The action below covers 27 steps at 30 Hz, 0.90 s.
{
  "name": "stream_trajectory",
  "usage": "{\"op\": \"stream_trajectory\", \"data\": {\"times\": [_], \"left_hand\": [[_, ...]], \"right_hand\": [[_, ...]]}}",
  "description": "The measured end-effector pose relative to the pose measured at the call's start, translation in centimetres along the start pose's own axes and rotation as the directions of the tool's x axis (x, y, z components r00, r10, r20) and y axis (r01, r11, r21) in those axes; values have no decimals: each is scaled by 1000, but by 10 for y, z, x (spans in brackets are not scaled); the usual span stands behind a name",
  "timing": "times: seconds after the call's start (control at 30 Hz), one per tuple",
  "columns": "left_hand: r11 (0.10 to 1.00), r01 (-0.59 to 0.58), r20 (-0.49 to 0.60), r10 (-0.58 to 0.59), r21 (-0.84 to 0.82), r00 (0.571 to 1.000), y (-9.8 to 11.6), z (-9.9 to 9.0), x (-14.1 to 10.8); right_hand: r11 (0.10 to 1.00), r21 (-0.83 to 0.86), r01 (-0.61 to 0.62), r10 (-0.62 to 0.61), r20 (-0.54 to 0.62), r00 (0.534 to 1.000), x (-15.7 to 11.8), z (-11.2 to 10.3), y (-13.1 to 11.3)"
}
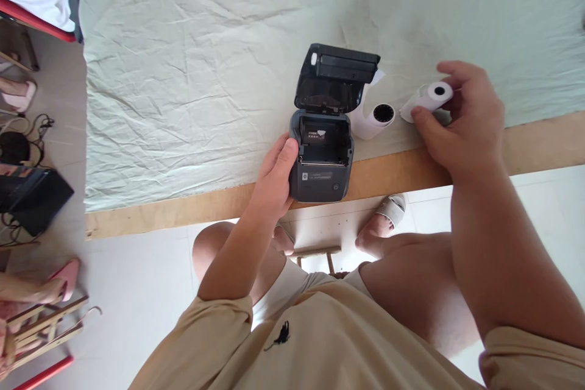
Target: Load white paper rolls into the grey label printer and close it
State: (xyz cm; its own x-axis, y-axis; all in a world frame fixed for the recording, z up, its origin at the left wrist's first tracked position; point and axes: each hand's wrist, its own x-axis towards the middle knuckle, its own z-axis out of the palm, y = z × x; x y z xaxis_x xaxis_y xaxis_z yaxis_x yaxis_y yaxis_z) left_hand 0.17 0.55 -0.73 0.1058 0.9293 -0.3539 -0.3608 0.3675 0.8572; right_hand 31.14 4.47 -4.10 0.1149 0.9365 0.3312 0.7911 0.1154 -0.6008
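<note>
A dark grey portable label printer sits at the table's front edge with its lid raised and its paper bay bare. My left hand grips the printer's left side, thumb on the edge. Right of the printer, a white paper roll with a black core lies on the cloth, its loose end rising behind. Farther right, my right hand holds a smaller white paper roll between thumb and fingers, its core facing up and a loose strip at its left.
A pale green wrinkled cloth covers the table, whose bare wooden edge runs along the front. At the left are black cables and a dark box on the floor, a wooden stool and other people's feet.
</note>
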Motion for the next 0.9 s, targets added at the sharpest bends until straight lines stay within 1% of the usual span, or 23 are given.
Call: {"op": "stream_trajectory", "data": {"times": [0.07,0.13,0.2,0.37,0.47,0.6,0.67,0.7,0.73,0.77,0.83,0.87,0.9], "left_hand": [[1000,-9,10,9,1,1000,0,-1,0],[1000,-12,22,12,-1,1000,-1,-1,0],[1000,-14,24,14,0,1000,-1,-2,0],[1000,-20,11,20,-7,1000,-1,-1,0],[1000,-15,11,15,5,1000,-1,0,0],[1000,-12,1,12,11,1000,-1,1,0],[1000,-9,8,10,-7,1000,0,1,-1],[1000,-13,18,13,-14,1000,0,1,-1],[1000,-16,32,16,-14,999,1,0,-2],[1000,-18,41,19,-4,999,2,0,-2],[999,-13,43,11,35,999,4,-1,-3],[998,-5,38,3,55,999,4,-1,-3],[998,-2,34,0,68,999,5,-1,-4]], "right_hand": [[1000,25,-6,5,49,999,0,-1,1],[999,-18,30,-29,67,997,0,-1,2],[996,-63,71,-67,57,996,1,-1,4],[992,-30,122,-121,44,992,-2,-1,6],[985,-67,157,-154,51,987,-3,-1,8],[986,-116,123,-122,16,992,2,1,16],[987,-45,156,-158,-59,986,5,1,14],[979,12,204,-202,-121,972,6,1,9],[961,68,269,-251,-199,947,7,0,1],[931,114,346,-302,-287,909,6,0,-11],[860,169,482,-384,-408,828,1,0,-43],[831,189,524,-414,-420,808,-3,1,-61],[837,224,500,-410,-350,843,-8,2,-78]]}}
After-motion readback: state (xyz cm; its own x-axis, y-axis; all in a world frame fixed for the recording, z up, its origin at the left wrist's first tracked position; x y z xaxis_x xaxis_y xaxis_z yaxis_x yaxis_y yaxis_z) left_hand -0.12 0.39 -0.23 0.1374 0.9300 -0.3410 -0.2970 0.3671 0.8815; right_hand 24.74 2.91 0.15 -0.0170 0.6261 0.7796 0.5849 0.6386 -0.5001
